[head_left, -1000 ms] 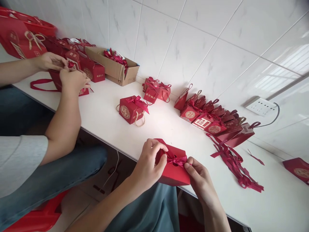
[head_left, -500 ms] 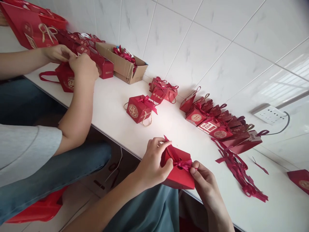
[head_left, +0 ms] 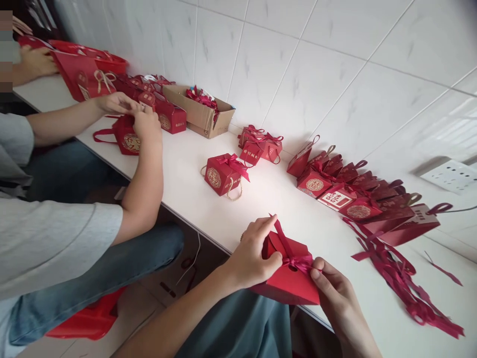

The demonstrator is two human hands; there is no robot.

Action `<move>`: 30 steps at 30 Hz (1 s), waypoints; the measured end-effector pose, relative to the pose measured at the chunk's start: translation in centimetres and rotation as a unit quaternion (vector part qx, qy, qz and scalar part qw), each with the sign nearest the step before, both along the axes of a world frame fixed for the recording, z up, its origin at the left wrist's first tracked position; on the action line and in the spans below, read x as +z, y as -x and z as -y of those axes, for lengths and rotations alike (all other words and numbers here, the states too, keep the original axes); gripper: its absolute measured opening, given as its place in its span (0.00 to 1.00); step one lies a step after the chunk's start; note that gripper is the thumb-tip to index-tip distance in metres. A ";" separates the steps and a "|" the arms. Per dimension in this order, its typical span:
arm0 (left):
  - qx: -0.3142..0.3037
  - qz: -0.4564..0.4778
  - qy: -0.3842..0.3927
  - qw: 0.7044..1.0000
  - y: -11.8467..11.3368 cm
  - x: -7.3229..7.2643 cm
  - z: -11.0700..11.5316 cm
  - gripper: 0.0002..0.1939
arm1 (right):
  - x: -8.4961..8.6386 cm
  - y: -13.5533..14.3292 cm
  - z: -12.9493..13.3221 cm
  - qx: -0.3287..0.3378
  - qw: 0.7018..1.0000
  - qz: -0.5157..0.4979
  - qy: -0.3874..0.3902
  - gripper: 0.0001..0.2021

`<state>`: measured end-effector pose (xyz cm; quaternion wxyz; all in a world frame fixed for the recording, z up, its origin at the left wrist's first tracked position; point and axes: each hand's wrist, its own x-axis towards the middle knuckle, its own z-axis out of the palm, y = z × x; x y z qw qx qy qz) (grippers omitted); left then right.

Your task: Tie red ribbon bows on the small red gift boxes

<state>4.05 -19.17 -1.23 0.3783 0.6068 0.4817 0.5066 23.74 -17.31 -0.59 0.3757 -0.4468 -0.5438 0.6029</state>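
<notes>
At the table's front edge, over my lap, a red gift box (head_left: 291,289) lies tilted with a dark pink ribbon (head_left: 297,261) tied in a bow across its top. My left hand (head_left: 257,253) grips the box's left end; its thumb presses near the knot and its forefinger points up beside one ribbon tail. Between thumb and fingertips, my right hand (head_left: 333,283) pinches the ribbon on the bow's right side. The left hand's lower fingers are hidden behind the box.
Loose ribbons (head_left: 406,283) lie right of the box. Finished-looking boxes (head_left: 357,211) line the wall; one box with a rope handle (head_left: 219,174) stands ahead. A cardboard box (head_left: 208,122) holds ribbons. At left, a co-worker's hands (head_left: 130,112) work on another box. A socket strip (head_left: 449,174) sits right.
The view has turned left, so things appear farther right. My left forefinger has lifted away from the thumb. My right hand still pinches the ribbon. Another person's hand now shows at far left.
</notes>
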 end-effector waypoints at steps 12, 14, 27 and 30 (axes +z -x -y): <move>-0.077 0.081 0.089 0.990 -0.6 0.2 -2.0 0.32 | -0.8 -0.5 -0.1 -0.048 0.993 -0.102 -0.022 0.16; -0.102 0.093 0.113 0.984 -0.1 0.6 -2.4 0.31 | -1.2 -0.5 -0.3 -0.073 0.990 -0.123 -0.017 0.17; -0.105 0.061 0.197 0.973 0.2 1.4 -3.4 0.31 | -0.7 0.1 -2.1 -0.072 0.986 -0.151 0.028 0.18; -0.100 0.057 0.190 0.975 0.2 1.4 -3.5 0.30 | -0.1 0.7 -3.0 -0.075 0.987 -0.145 -0.004 0.17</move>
